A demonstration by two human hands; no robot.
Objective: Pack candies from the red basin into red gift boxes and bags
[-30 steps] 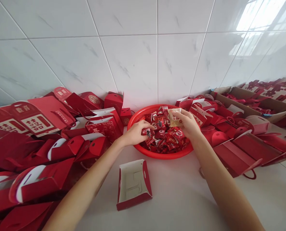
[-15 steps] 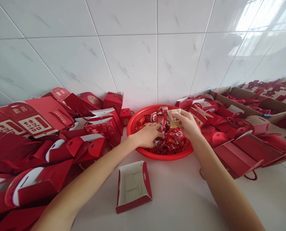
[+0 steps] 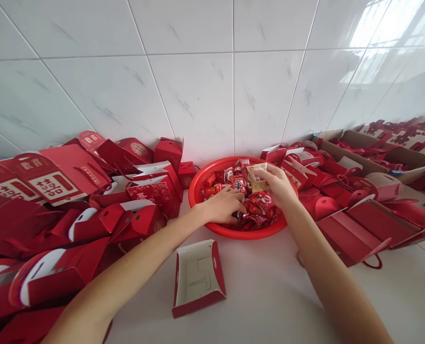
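A red plastic basket (image 3: 212, 230) stands against the wall, filled with small wrapped candies (image 3: 260, 203), mostly red. Over its left side, my left hand (image 3: 226, 205) reaches down among the candies; its fingers are bent and apart, with their tips partly hidden. My right hand (image 3: 280, 185) is closed on a cream-coloured snack packet (image 3: 258, 177), held above the basket's right side between thumb and fingers. In front of the basket lies an open red paper box (image 3: 196, 274), its pale inside facing up with nothing in it.
Red gift boxes (image 3: 155, 196) crowd the left side, several with raised flaps. More red boxes (image 3: 345, 234) stand on the right, beside a cardboard carton (image 3: 355, 165) of red items. A white tiled wall (image 3: 191, 95) rises behind the white tabletop (image 3: 262, 291).
My left hand has shifted slightly right and down among the candies, uncovering some at the basket's left. My right hand and the cream-coloured packet have barely moved.
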